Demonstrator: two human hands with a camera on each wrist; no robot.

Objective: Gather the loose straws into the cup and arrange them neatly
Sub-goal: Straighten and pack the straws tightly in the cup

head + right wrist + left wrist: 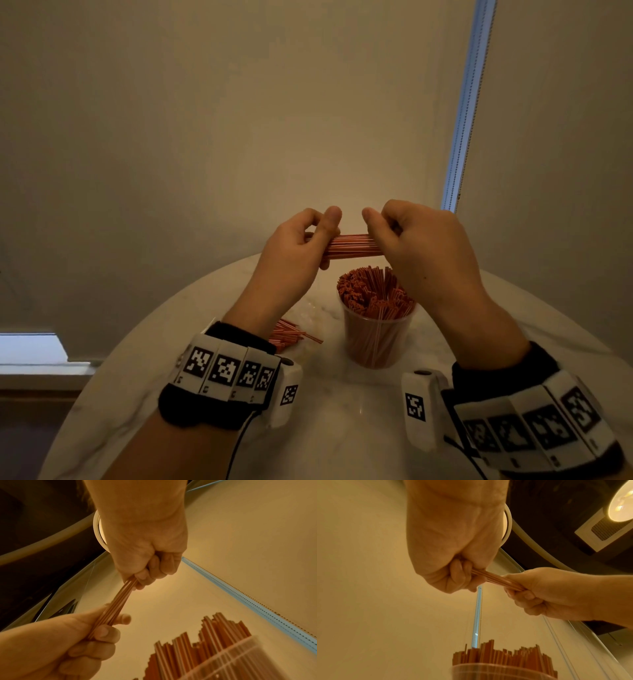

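Two hands up over the round white marble-look desk (pixel 342 404), both gripping one bundle of thin red-and-white striped plastic straws (pixel 349 246) held level between them.

Far left: pale window strip low in the wall, blurred. Next, loose pile of the same striped straws (pixel 289 334) lying flat on the desk, partly hidden behind the left wrist; count not readable.

Left hand (pixel 294 245): fingers curled round the left end of the bundle, thumb up on the near side. Right wrist view confirms it: fingers wrapped under the bundle (pixel 113 608), index tip sticking out past it. Wrist carries a black band with white blocks of square black-and-white markers (pixel 226 373), cable hanging off it.

Centre: clear plastic cup (pixel 376 339) upright on the desk, directly below the held bundle and apart from it, packed with red striped straws standing on end, tips uneven and leaning several ways (pixel 501 655).

Right hand (pixel 421 243): fingers curled tight on the right end of the bundle, thumb up, mirrored to the left. Left wrist view shows the bundle (pixel 496 579) running straight from fist to fist. Same kind of marker band on the right wrist (pixel 534 431).

Far right: blue-lit vertical strip with a bead chain (pixel 466 102) on the beige wall.
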